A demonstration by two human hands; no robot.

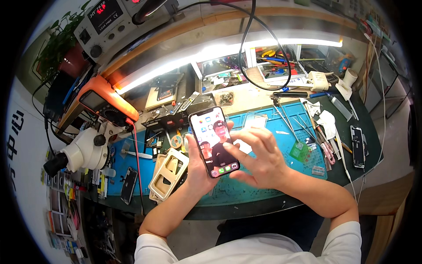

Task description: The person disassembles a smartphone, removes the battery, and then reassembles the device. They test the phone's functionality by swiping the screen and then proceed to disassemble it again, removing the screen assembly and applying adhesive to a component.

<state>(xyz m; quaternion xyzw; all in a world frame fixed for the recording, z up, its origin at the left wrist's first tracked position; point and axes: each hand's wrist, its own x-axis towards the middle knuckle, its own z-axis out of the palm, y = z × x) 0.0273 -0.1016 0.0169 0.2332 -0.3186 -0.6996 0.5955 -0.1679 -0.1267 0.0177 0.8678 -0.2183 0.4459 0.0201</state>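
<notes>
A lit smartphone (212, 152) rests upright in my left hand (200, 176), which is closed around its lower left side and back. Its screen shows app icons over a picture of people. My right hand (263, 154) hovers over the phone's right side, fingers spread and holding nothing. The index fingertip is at the screen; whether it touches cannot be told. Below both hands lies a blue-green work mat (228, 196). Beside my left wrist sit stacked tan trays (170, 174) with cut-out openings.
To the left stand a white microscope (90, 149) and an orange multimeter (127, 103) with a red lead. Tweezers (285, 116) and a green piece (300, 152) lie on the right, with an opened phone part (358, 147) beyond. A black cable (242, 44) loops down from above.
</notes>
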